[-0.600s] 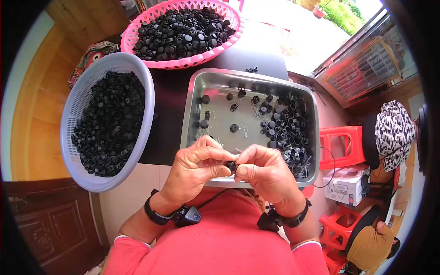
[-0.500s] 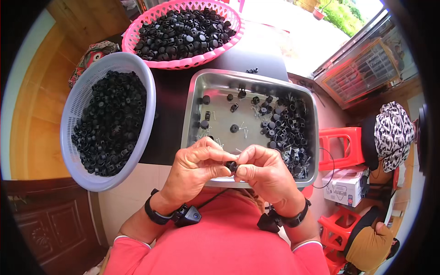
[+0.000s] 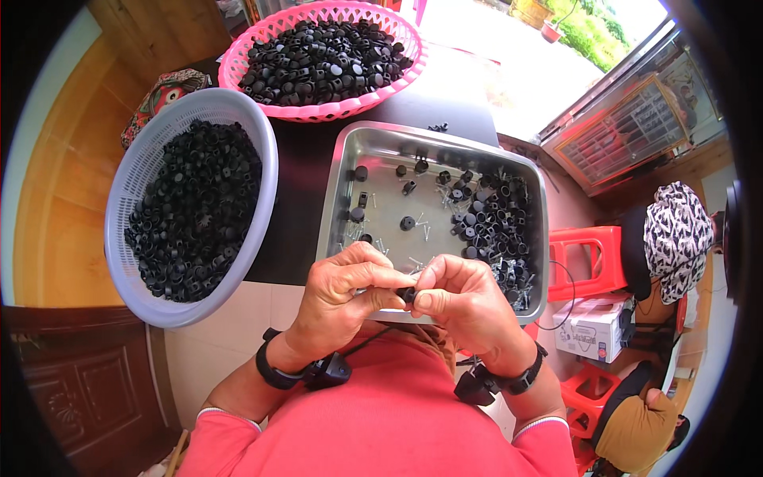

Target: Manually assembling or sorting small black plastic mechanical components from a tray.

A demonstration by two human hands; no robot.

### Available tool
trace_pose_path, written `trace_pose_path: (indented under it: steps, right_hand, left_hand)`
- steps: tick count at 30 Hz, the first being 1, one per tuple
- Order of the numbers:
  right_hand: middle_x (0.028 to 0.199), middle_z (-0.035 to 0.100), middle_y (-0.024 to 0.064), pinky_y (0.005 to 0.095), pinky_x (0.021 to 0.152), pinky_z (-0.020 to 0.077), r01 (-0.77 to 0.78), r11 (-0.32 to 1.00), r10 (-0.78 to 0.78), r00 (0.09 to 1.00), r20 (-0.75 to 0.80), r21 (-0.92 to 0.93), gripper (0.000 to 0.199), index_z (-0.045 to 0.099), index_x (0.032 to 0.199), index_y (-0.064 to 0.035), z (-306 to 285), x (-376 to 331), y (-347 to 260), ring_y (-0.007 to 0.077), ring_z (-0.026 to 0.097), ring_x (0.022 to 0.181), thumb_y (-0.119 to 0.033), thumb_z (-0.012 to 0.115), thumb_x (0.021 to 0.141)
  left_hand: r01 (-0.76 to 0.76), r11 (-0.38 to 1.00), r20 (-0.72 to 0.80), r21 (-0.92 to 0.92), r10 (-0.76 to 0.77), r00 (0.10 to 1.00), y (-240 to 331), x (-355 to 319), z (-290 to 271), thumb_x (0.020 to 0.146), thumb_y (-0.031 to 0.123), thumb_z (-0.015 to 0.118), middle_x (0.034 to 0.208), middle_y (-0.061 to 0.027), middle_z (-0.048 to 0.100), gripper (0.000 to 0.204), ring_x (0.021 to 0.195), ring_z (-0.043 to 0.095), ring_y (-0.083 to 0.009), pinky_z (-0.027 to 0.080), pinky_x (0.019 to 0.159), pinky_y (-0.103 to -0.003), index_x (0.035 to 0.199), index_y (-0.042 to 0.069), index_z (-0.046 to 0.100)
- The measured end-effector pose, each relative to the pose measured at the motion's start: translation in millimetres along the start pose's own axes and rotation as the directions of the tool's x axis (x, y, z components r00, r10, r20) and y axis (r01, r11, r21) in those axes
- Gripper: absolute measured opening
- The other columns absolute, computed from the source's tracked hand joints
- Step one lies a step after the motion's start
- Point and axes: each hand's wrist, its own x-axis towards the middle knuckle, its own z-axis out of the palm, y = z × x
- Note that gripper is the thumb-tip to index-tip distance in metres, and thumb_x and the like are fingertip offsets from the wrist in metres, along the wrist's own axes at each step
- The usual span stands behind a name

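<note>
Left hand [image 3: 343, 292] slightly shifted, black part [image 3: 408, 295] partly hidden

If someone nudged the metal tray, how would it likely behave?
The metal tray would probably stay stiff, given its raised sides. Its right half may feel heavier, since most of the black parts in it crowd there. The loose thin pins would likely slide across its smooth bottom.

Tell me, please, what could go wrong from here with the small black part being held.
The small black part, pinched between the left hand and right hand near the front edge of the metal tray, might slip and drop. Loose metal pins lie scattered near other black parts, so some could get mixed up or overlooked.
</note>
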Motion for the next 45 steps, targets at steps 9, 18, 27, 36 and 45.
trace_pose_path:
  steps: [9,18,27,36,45]
  right_hand:
    - [0.084,0.065,0.0075,0.0257,0.073,0.0518,-0.107,0.992,0.106,0.994,-0.027,-0.066,0.008,0.062,0.088,0.0023,-3,-4,-8,0.0131,0.063,0.078,0.001,0.067,0.083]
    - [0.087,0.064,0.0078,0.0265,0.073,0.0517,-0.022,0.996,0.020,1.000,0.022,0.091,0.010,0.060,0.089,0.0008,-6,1,9,0.0135,0.062,0.078,0.000,0.068,0.083]
    - [0.090,0.063,0.0078,0.0270,0.073,0.0503,0.093,0.982,-0.104,0.993,0.062,0.163,0.014,0.055,0.086,-0.0020,0,6,14,0.0132,0.060,0.081,0.003,0.067,0.082]
    - [0.090,0.061,0.0062,0.0260,0.070,0.0490,-0.045,0.964,0.026,0.997,0.073,0.261,0.018,0.055,0.098,-0.0030,-3,-1,2,0.0141,0.060,0.079,0.000,0.066,0.084]
    - [0.095,0.060,0.0076,0.0280,0.080,0.0490,0.183,0.972,-0.182,0.983,0.020,-0.149,0.015,0.057,0.101,0.0025,17,72,-79,0.0168,0.059,0.086,-0.004,0.060,0.088]
  left_hand:
    - [-0.210,0.943,0.094,0.257,0.192,0.977,-4,3,-2,0.071,-0.006,0.072,0.083,-0.0027,0.059,0.028,0.075,0.058,-0.0126,0.049,0.065,-0.025,0.096,0.005,0.071]
    - [-0.101,0.980,0.004,0.171,0.102,0.995,-2,1,3,0.074,-0.002,0.072,0.081,-0.0016,0.057,0.020,0.072,0.054,-0.0099,0.047,0.062,-0.022,0.093,0.005,0.072]
    - [-0.138,0.985,-0.013,0.106,0.141,0.990,0,2,3,0.076,-0.005,0.069,0.083,-0.0025,0.056,0.019,0.071,0.056,-0.0092,0.051,0.062,-0.021,0.093,0.003,0.072]
    - [-0.079,0.997,-0.035,0.010,0.079,0.996,2,1,13,0.079,0.002,0.071,0.087,-0.0047,0.055,0.023,0.075,0.055,-0.0091,0.047,0.067,-0.023,0.102,0.002,0.067]
    - [-0.102,0.869,0.055,0.483,0.086,0.995,-1,1,3,0.076,-0.001,0.068,0.086,-0.0120,0.057,0.026,0.070,0.058,-0.0228,0.047,0.062,-0.032,0.101,-0.001,0.061]
